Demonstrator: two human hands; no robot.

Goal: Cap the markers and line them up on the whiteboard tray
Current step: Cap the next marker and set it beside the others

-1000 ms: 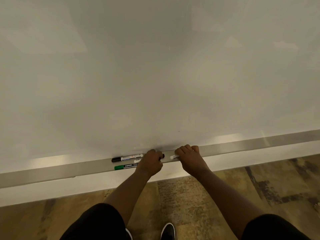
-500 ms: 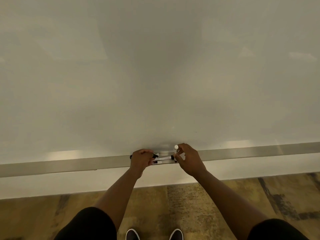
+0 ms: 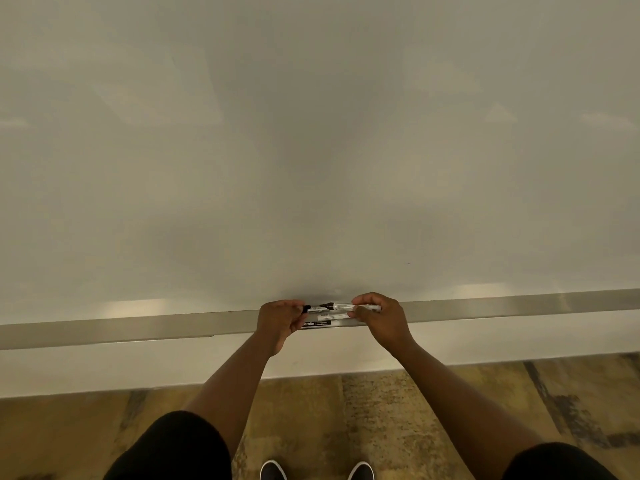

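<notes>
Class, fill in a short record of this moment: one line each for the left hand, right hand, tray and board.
left hand: left hand closed on a black-ended marker
right hand: right hand closed on a white-barrelled marker, its dark tip pointing left
tray: metal tray with more markers lying between the hands
board: whiteboard, no writing visible

Between the left hand (image 3: pixel 280 322) and the right hand (image 3: pixel 380 318), one marker (image 3: pixel 348 306) sits above the whiteboard tray (image 3: pixel 138 327) (its right part inside the right hand's grip). Below it, a second marker (image 3: pixel 320 323) lies on the tray, beside the left hand's fingers.
</notes>
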